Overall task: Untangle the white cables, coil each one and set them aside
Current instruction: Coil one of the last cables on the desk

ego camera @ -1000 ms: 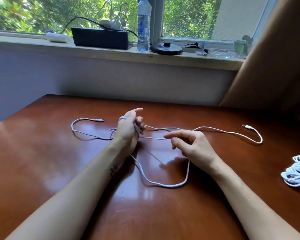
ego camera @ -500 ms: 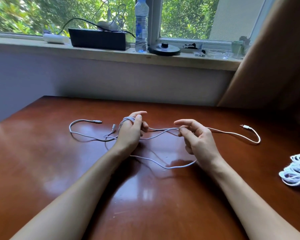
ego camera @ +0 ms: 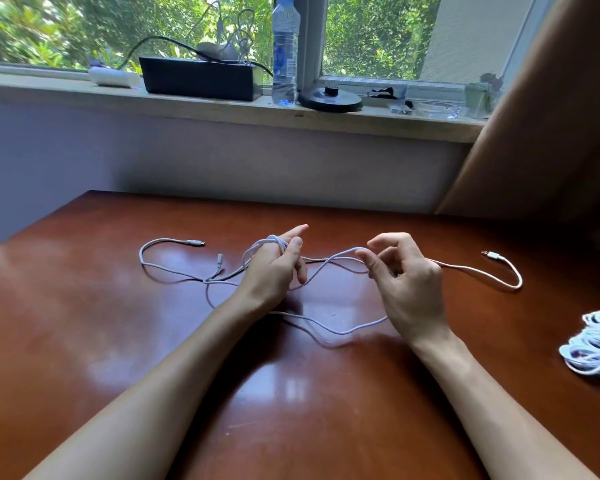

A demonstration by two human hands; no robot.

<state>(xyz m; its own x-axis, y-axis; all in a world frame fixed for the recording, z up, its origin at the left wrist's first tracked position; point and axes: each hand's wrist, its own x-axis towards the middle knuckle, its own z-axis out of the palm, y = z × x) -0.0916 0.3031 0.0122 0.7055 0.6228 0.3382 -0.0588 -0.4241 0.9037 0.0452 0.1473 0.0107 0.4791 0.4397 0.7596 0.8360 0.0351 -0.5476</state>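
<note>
A long white cable [ego camera: 329, 328] lies in loose loops across the brown table [ego camera: 84, 341]. Several turns of it are wound around my left hand [ego camera: 274, 271], which holds them with the index finger pointing out. My right hand [ego camera: 406, 282] pinches a strand of the same cable between thumb and forefinger, lifted a little above the table. One plug end [ego camera: 196, 242] rests at the left. A second small plug [ego camera: 219, 260] lies near it. The USB end [ego camera: 490, 254] lies at the right. A coiled bundle of white cables [ego camera: 596, 344] sits at the right edge.
Beyond the table's far edge is a wall with a window sill [ego camera: 222, 109]. On the sill stand a black box [ego camera: 198, 77], a water bottle [ego camera: 284, 53] and a round black base [ego camera: 329, 98]. A brown curtain [ego camera: 551, 116] hangs at the right.
My right hand moved up from the table and took hold of a strand, raising it. The near loop on the table shrank as cable wound onto my left hand.
</note>
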